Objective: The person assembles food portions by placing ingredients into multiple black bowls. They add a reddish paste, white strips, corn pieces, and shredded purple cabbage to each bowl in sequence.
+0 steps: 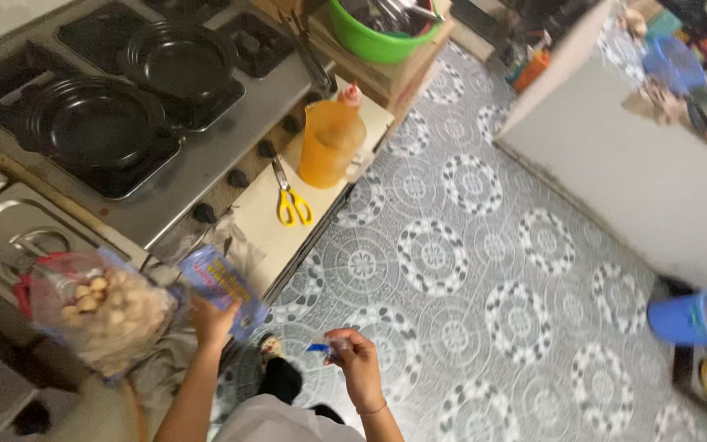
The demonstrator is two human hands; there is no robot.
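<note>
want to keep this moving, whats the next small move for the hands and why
Probably set the torn blue scrap pinched in the right hand down on the cream board. The left hand already holds the blue packet beside the bag of pale balls, so a free right hand could steady it.

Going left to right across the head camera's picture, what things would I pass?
Clear bag of pale round pieces → left hand holding a blue packet → yellow-handled scissors → orange jug → right hand → blue tub on the floor.
</note>
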